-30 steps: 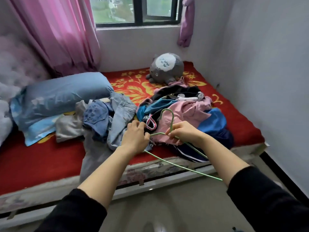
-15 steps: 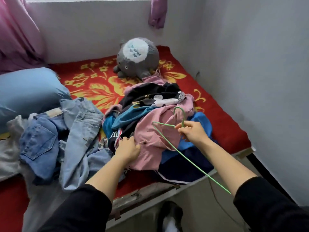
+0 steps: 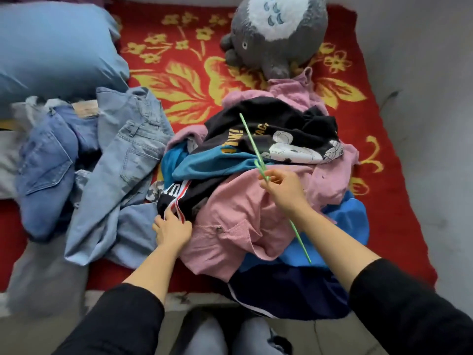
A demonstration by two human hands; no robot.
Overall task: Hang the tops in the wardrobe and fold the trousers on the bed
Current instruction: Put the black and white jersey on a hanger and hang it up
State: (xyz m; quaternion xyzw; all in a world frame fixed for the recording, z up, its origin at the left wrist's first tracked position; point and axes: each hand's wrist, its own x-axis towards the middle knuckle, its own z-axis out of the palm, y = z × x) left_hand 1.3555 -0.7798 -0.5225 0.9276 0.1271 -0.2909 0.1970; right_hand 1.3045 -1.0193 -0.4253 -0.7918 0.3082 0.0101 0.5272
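Right now the right hand [image 3: 284, 188] is gripping a green hanger [image 3: 249, 135], fingers curled round the thin wire and holding it tilted above the heap of tops [image 3: 217, 162]. One end is pointing up over a black printed top [image 3: 281, 134]; the other is running down past the wrist, over a blue top [image 3: 345, 226].

The left hand [image 3: 172, 230] is sitting lower left, fingers curled into the cloth at the left edge of the pink shirt [image 3: 238, 221], just beside a black top with striped trim [image 3: 194, 198].

The pink shirt is lying on top of the heap, between the two hands and under the right one.

Light jeans [image 3: 122, 160] are lying crumpled left of the heap, near the left hand, with darker jeans [image 3: 46, 170] further left.

Everything is resting on the bed's red flowered blanket [image 3: 179, 73], with a blue pillow [image 3: 51, 47] and a grey plush toy [image 3: 276, 34] at the back.
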